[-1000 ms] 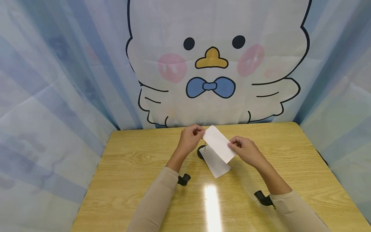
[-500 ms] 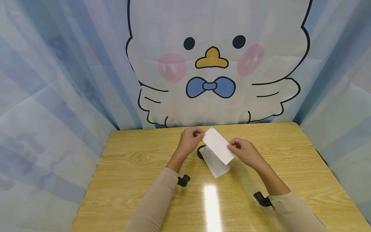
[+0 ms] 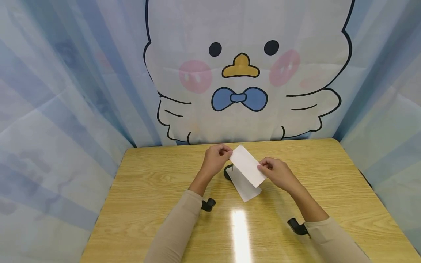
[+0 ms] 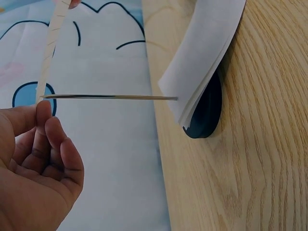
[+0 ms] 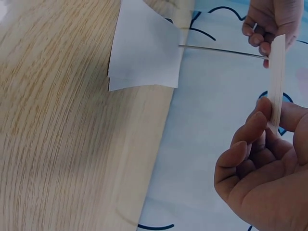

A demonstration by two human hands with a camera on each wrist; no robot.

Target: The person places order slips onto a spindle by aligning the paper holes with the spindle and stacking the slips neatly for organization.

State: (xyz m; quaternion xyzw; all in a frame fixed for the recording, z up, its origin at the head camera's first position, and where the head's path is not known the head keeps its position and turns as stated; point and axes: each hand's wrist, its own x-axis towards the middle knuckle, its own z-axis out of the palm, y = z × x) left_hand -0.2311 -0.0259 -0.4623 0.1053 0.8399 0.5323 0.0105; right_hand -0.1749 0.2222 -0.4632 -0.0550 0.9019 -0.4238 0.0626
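A white paper slip [image 3: 248, 166] is held slantwise above a bill spike with a round black base [image 4: 211, 108]. My left hand [image 3: 214, 159] pinches the slip's upper left corner between thumb and fingers. On its right edge, my right hand [image 3: 279, 174] pinches it the same way. The spike's thin metal rod [image 4: 110, 97] reaches up to the slip, its tip close by my left fingertips; whether it has pierced the paper I cannot tell. Several white slips [image 3: 243, 188] are impaled low on the rod, fanned over the base.
The spike stands on a wooden table [image 3: 158, 182] near its far side. A curtain [image 3: 243, 124] with a cartoon bird hangs behind the table's back edge, and more curtains flank both sides. Black wrist-camera mounts [image 3: 208, 204] jut from both sleeves.
The held slip has come down slightly toward the spike, with both hands lowering a little. Over the last half second hardly anything has moved. The spike and its slips have stayed put.
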